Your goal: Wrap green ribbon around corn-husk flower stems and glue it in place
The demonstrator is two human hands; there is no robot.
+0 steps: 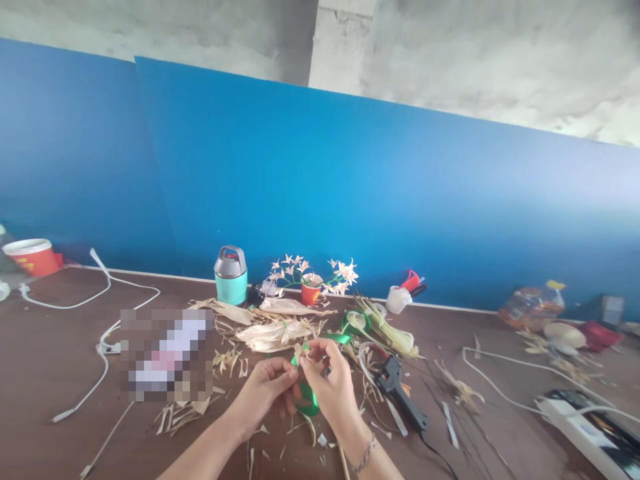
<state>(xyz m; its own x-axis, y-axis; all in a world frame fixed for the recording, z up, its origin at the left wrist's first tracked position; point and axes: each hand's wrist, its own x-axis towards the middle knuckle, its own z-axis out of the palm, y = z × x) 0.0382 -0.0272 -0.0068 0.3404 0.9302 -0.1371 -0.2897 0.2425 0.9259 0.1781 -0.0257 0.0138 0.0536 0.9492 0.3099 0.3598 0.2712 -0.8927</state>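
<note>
My left hand (267, 393) and my right hand (330, 380) meet over the middle of the table, fingers pinched close together. A small pale piece of dried husk (299, 349) pokes up at the fingertips of my right hand. Bright green tape (309, 402) runs between the hands and loops below them; my left thumb and fingers close on it. The fingers partly hide where husk and tape meet. Just beyond lie a tied bundle of dried husks (273, 335) and a green tape roll (356, 323).
A black glue gun (400, 393) lies right of my hands, its cord trailing forward. Behind stand a red cup with husk flowers (311, 293), a turquoise flask (231, 283) and a white container (398, 300). White cables (105, 333) and a power strip (575, 427) lie at the sides.
</note>
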